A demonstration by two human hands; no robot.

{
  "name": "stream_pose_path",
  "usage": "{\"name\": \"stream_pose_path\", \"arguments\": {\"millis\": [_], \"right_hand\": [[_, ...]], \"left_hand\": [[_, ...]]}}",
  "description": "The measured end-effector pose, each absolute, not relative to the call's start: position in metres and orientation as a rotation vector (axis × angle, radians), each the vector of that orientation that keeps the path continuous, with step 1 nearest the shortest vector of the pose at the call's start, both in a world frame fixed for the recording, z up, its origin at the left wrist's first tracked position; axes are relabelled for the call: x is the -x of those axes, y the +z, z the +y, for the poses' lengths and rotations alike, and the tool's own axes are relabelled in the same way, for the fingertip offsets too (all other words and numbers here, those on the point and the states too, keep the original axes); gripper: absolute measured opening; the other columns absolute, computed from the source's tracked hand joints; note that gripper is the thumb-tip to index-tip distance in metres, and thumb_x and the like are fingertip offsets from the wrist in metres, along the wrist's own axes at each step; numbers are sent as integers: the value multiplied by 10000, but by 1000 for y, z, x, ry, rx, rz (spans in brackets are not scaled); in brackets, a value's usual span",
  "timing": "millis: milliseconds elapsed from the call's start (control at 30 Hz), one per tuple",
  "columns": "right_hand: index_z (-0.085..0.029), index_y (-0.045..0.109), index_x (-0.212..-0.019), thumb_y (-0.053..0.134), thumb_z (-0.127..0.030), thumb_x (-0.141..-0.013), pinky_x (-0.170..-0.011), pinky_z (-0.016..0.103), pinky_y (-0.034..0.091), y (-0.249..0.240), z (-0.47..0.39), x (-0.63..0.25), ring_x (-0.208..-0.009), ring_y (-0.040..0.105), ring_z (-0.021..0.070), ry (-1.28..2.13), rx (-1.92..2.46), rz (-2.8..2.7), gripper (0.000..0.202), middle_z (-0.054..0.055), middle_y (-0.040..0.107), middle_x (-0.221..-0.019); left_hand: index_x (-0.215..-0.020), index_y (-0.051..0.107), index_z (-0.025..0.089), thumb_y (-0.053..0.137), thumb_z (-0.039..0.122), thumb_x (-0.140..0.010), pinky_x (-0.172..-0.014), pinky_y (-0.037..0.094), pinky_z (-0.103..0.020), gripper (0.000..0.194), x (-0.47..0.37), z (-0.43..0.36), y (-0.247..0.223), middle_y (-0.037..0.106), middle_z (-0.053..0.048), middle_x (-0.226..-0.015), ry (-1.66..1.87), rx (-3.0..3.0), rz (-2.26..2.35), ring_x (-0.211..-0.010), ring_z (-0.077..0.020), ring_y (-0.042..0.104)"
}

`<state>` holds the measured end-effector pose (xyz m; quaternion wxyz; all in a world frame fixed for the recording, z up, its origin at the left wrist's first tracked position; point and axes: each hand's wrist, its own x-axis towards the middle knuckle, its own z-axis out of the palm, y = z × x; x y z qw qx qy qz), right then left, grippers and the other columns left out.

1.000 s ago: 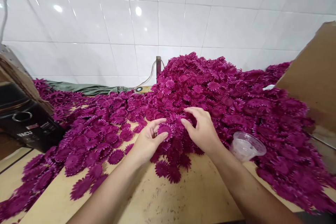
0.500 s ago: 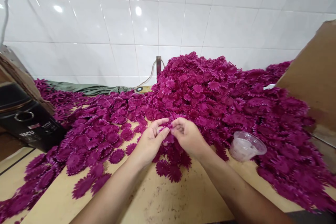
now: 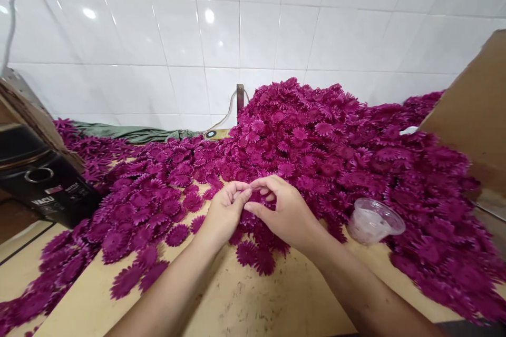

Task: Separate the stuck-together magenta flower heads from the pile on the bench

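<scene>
I am pinching one purple flower piece (image 3: 253,201) between both hands at the near foot of the big flower heap (image 3: 328,137), a little above the bare wood of the table (image 3: 253,300). The left hand (image 3: 224,211) is curling its fingers closed with thumb and forefinger gripping the piece's left edge; the right hand (image 3: 285,209) is closing thumb and forefinger on the other side, the remaining fingers folded loosely. Holding it from two sides this way looks like it is steadying the thin petals so they can be worked apart or pressed together; most of the piece is hidden by the fingers. A clear plastic cup (image 3: 375,219) is lying tipped just right of the right wrist, against the heap, within easy reach. A black appliance (image 3: 39,189) is sitting at the table's left edge, a cardboard flap (image 3: 470,110) at the right. Compared with one second ago, the right hand is no longer reaching into the heap: it is meeting the left.
</scene>
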<state>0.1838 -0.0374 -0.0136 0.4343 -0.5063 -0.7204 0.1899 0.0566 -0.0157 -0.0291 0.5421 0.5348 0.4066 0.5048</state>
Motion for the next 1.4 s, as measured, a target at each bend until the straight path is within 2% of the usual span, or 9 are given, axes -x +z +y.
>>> {"name": "stream_pose_path", "arguments": {"millis": [100, 233, 433, 533, 667, 800, 933, 1100, 1400], "right_hand": [[-179, 553, -855, 651, -217, -631, -692, 303, 457, -21, -35, -177, -756, 539, 148, 664, 1321, -1699, 248, 39, 578, -861], [-177, 548, -773, 537, -156, -708, -662, 271, 456, -26, -31, -176, -678, 547, 125, 777, 1221, -1664, 69, 15, 598, -738], [-188, 542, -687, 462, -200, -740, -578, 280, 433, -25, -7, -204, -565, 539, 148, 382, 1410, -1473, 97, 5, 573, -596], [-167, 576, -764, 475, -201, -718, -682, 354, 443, -23, 3, -224, -702, 571, 206, 187, 1486, -1398, 116, 66, 610, -735], [-171, 611, -909, 550, -242, -710, -895, 449, 354, -17, -10, -219, -1010, 502, 273, -5, 1360, -1606, 220, 119, 601, -1019], [-192, 621, -887, 551, -277, -749, -804, 359, 426, -14, -30, -189, -854, 568, 201, 341, 1247, -1802, 177, 65, 645, -887], [-190, 619, -844, 517, -179, -744, -702, 292, 451, -20, -31, -175, -746, 595, 163, 692, 1155, -1808, 143, 25, 661, -804], [-171, 576, -664, 469, -279, -766, -621, 295, 442, -26, -17, -188, -631, 575, 172, 728, 1229, -1614, 183, 31, 619, -643], [-177, 529, -637, 544, -367, -649, -511, 256, 389, -29, -10, -207, -507, 458, 116, 860, 1240, -1401, 191, -22, 498, -531]], "left_hand": [[-783, 572, 132, 657, 353, -625, -538, 382, -207, 285, -57, -15, -31, 567, 30, -618, 1229, -1213, 995, -545, -84, 472], [-920, 575, 144, 661, 345, -636, -657, 421, -237, 359, -56, -21, -29, 606, 9, -712, 1230, -1223, 1013, -693, -123, 543], [-923, 624, 161, 686, 179, -591, -690, 426, -257, 339, -50, -29, -22, 639, 13, -673, 1108, -1283, 967, -712, -145, 572], [-723, 657, 140, 692, 199, -577, -652, 424, -258, 161, -45, -26, -24, 642, 1, -619, 1057, -1247, 1019, -630, -137, 559], [-610, 628, 138, 723, 306, -547, -616, 415, -260, 203, -44, -19, -30, 623, 3, -566, 1050, -1216, 1032, -573, -131, 530], [-512, 560, 149, 704, 451, -545, -530, 367, -225, 336, -48, -17, -32, 519, 47, -452, 1107, -1209, 1037, -475, -91, 435], [-518, 557, 149, 646, 526, -584, -533, 357, -219, 393, -48, -20, -30, 487, 49, -456, 1100, -1262, 1010, -494, -92, 430], [-612, 568, 158, 663, 446, -610, -619, 380, -237, 304, -44, -26, -31, 535, 30, -578, 1085, -1356, 942, -578, -109, 457], [-618, 603, 167, 605, 311, -678, -716, 414, -293, 156, -42, -26, -29, 591, -17, -652, 1140, -1507, 1042, -700, -172, 541]]}}
